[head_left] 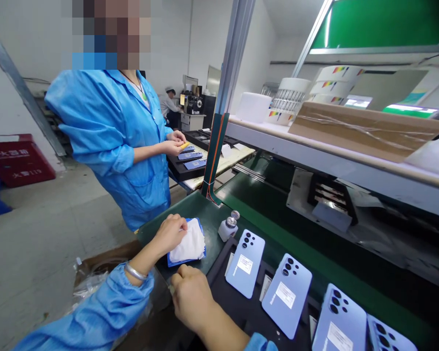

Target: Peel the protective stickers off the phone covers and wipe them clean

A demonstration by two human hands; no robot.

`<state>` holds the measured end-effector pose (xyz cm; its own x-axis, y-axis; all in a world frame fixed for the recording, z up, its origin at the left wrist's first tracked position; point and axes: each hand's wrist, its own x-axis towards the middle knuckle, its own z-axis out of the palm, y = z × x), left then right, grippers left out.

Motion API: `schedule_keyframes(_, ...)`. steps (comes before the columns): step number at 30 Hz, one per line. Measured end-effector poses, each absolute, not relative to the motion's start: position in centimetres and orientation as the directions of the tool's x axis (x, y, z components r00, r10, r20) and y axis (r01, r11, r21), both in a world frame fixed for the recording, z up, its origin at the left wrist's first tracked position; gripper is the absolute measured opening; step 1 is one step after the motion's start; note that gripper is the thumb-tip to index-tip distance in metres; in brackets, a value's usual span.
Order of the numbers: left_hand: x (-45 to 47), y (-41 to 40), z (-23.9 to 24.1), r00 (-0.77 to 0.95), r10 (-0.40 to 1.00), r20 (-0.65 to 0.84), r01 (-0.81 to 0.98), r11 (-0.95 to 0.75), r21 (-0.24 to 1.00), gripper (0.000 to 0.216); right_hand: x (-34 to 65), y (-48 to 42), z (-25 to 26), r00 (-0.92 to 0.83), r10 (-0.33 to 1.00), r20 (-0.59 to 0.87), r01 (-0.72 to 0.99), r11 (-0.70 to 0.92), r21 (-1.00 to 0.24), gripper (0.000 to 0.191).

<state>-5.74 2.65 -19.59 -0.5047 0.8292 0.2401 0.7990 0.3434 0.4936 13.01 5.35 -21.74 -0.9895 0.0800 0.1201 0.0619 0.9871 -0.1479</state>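
My left hand point(171, 234) has its fingers pinched together on the edge of a white wipe point(190, 243), the top one of a stack lying on a blue packet point(173, 262). Just below the stack is my right hand point(192, 297), its fingers curled closed; what they hold, if anything, is hidden. To the right, several light-blue phones point(246, 263) lie back up in a black tray point(219, 282), each with a white label below its cameras. A small pump bottle point(228, 227) with a metal top stands beyond the tray's corner.
A co-worker in a blue coat point(109, 126) stands across, holding something yellow near another phone tray point(179, 170). A metal post point(223, 97) rises behind the bottle. The shelf point(336, 161) at right carries label rolls point(290, 97) and a cardboard box point(362, 129). A bin point(106, 263) sits lower left.
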Motion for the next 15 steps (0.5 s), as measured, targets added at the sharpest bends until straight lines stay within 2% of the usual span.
schedule_keyframes(9, -6.2, 1.7, -19.5, -0.44, 0.84, 0.318, 0.787, 0.189, 0.588, 0.007, 13.1, 5.4, -21.5, -0.988, 0.072, 0.137, 0.054, 0.99, -0.13, 0.006)
schedule_keyframes(15, -6.6, 1.4, -19.2, -0.395, 0.862, 0.319, 0.745, 0.097, 0.66, 0.006, 13.1, 5.3, -21.5, -0.986, 0.084, 0.144, 0.062, 0.987, -0.15, 0.007)
